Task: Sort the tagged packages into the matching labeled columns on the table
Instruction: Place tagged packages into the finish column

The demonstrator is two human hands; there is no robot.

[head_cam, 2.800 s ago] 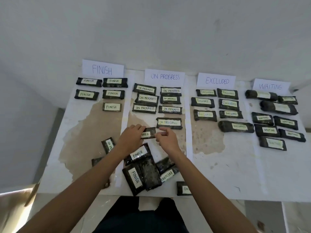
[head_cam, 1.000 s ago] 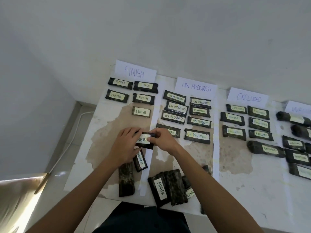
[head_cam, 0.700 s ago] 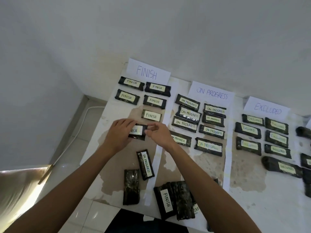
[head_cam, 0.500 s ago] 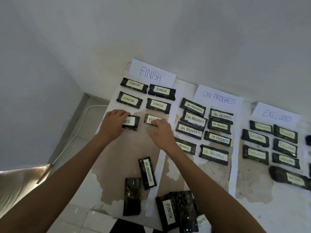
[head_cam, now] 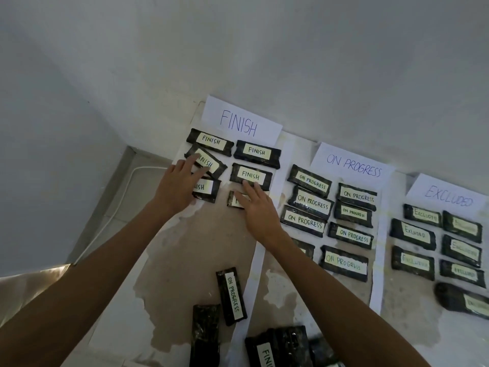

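Though uncurled, left grip (head_cam: pixel 176 188) flat atop tilted FINISH package (head_cam: pixel 212 163).

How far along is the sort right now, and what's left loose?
Done: six packages sit under the FINISH sign; rows under the ON PROGRESS sign and EXCLUDED sign look matched. In hand: the left hand presses the tilted FINISH package; the right hand lies flat on another package. Left: a stray ON PROGRESS package, a package showing no tag, the near-edge pile.

Right hand (head_cam: pixel 260 211) hides the tag on one package (head_cam: pixel 232 200) (perhaps FINISH); edge crops bottom package (head_cam: pixel 260 352).
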